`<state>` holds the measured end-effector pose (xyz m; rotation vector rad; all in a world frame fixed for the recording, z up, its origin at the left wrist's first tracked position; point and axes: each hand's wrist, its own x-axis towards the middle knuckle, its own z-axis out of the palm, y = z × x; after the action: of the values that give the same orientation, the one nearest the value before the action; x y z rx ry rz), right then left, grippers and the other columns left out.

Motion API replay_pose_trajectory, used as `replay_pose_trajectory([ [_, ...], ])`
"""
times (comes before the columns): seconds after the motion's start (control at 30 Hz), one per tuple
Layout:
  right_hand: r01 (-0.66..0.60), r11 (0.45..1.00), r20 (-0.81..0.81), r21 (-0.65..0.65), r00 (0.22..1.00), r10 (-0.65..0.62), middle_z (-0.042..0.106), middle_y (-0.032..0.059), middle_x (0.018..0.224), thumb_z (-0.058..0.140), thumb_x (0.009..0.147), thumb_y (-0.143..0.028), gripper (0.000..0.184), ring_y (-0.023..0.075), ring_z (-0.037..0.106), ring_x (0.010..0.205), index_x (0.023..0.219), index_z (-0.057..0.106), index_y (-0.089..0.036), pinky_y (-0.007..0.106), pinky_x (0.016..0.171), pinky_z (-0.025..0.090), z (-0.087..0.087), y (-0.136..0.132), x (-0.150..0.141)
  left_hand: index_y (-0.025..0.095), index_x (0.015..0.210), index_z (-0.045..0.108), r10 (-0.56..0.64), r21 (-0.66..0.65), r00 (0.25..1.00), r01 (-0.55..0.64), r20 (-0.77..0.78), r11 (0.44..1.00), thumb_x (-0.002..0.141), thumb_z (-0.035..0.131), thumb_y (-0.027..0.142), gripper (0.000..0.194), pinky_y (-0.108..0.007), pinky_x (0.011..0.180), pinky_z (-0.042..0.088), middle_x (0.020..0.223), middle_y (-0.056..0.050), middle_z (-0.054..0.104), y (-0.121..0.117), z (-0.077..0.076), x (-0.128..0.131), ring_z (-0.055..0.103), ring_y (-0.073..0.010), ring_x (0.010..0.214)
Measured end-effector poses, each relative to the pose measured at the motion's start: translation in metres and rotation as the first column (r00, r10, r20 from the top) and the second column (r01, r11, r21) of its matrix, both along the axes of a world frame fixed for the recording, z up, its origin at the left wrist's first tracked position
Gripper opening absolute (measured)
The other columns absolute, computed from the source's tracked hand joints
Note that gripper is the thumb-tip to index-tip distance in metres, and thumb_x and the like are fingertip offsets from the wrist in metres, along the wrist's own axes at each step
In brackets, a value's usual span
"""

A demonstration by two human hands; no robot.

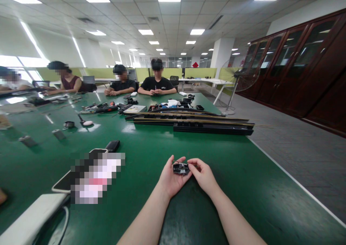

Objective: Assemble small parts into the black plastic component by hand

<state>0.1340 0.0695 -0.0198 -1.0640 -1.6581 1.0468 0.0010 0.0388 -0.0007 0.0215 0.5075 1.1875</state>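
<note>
A small black part with shiny metal bits (181,168) rests in my left hand (171,180), low over the green table (140,187). Its kind is too small to make out. My left fingers curl up around it from below and from the left side. From the right, my right hand (204,174) pinches the part's right end between thumb and fingertips. The exact spot of that pinch is partly hidden by the fingers.
Long black rails (213,129) with thin brass-coloured rods lie across the table ahead. To the left are a phone (65,182), a white box (35,216) with a cable, and small metal cylinders (58,134). Tools (105,108) lie further back. Several people sit around the table.
</note>
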Motion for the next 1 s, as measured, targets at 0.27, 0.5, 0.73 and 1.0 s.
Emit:
replay_pose_trajectory([
  [0.27,0.010,1.000,-0.011,-0.006,1.000,-0.010,0.067,0.0043,0.080,0.054,0.074,-0.032,0.017,0.0196,0.062,0.074,0.081,0.061,-0.019,0.033,0.070,0.049,-0.0008,0.0004,-0.0004,0.010,0.088,0.056,-0.025,0.020,1.000,0.024,0.013,1.000,0.082,0.045,0.040,0.033,-0.035,0.075,0.049,0.088,-0.013,0.061,-0.0010,-0.0013,-0.0006,0.060,-0.0206,0.085],
  [0.5,-0.037,0.999,-0.117,-0.026,0.993,0.034,0.069,0.0050,0.086,0.051,0.076,-0.029,0.015,0.0197,0.063,0.083,0.082,0.060,-0.019,0.036,0.080,0.047,0.0025,-0.0018,-0.0015,0.008,0.085,0.057,-0.098,0.077,0.994,0.094,0.052,0.993,0.083,0.042,0.039,0.035,-0.034,0.080,0.048,0.088,-0.013,0.062,-0.0037,0.0006,0.0008,0.060,-0.0198,0.085],
  [0.73,-0.018,1.000,-0.069,-0.008,0.997,0.017,0.068,0.0050,0.084,0.052,0.076,-0.032,0.016,0.0206,0.062,0.080,0.081,0.061,-0.020,0.036,0.078,0.048,0.0008,-0.0014,-0.0009,0.010,0.084,0.057,-0.087,0.052,0.996,0.087,0.014,0.995,0.081,0.044,0.041,0.034,-0.034,0.075,0.049,0.085,-0.012,0.062,-0.0018,-0.0024,0.0012,0.060,-0.0195,0.080],
  [1.0,-0.025,0.999,-0.054,-0.029,0.998,0.024,0.067,0.0043,0.082,0.051,0.077,-0.033,0.017,0.0199,0.061,0.077,0.081,0.060,-0.019,0.034,0.075,0.048,0.0025,-0.0028,-0.0011,0.011,0.086,0.057,-0.086,0.048,0.996,0.086,0.013,0.995,0.080,0.046,0.043,0.035,-0.034,0.073,0.049,0.084,-0.011,0.062,-0.0012,-0.0040,0.0015,0.060,-0.0203,0.079],
])
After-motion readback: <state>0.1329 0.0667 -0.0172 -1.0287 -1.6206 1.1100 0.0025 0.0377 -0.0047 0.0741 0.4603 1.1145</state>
